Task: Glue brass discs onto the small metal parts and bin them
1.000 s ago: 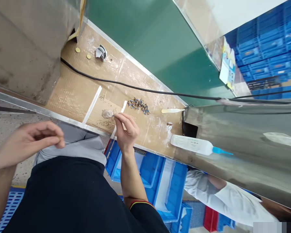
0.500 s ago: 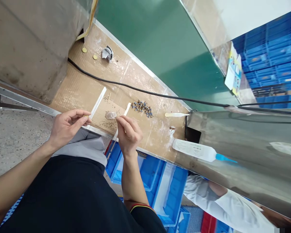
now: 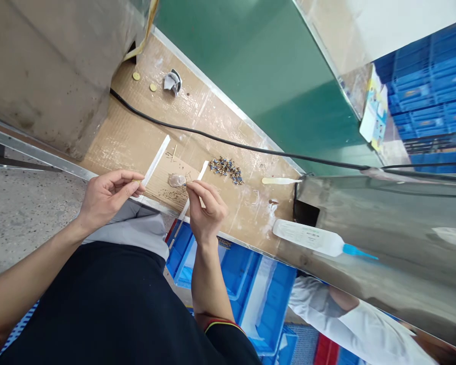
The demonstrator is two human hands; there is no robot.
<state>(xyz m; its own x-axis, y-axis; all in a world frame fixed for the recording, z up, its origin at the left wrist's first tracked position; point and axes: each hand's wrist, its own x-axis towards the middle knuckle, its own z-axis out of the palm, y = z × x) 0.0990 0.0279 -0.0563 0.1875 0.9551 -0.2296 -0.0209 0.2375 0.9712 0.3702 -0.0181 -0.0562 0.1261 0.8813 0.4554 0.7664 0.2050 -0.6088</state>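
My left hand is closed in a pinch at the bench's front edge, left of a white strip. A small yellowish thing shows at its fingertips; its kind is too small to tell. My right hand pinches a tiny dark part, mostly covered by the fingers. Just left of those fingertips lies a small clear plastic dish or lump. Tiny brown pieces are scattered beside it on the cardboard, and a thin wooden stick lies behind. Several small metal-and-blue parts form a pile to the right.
A black cable crosses the bench. At right are a white spatula-like tool and a white bottle with a blue nozzle. Blue crates stand below the front edge. Another person's white-clothed arm shows at lower right.
The view has shifted slightly, so the bench things appear a little further right. Both hands keep their pinches, and the right fingertips show a bit more of the dark part.
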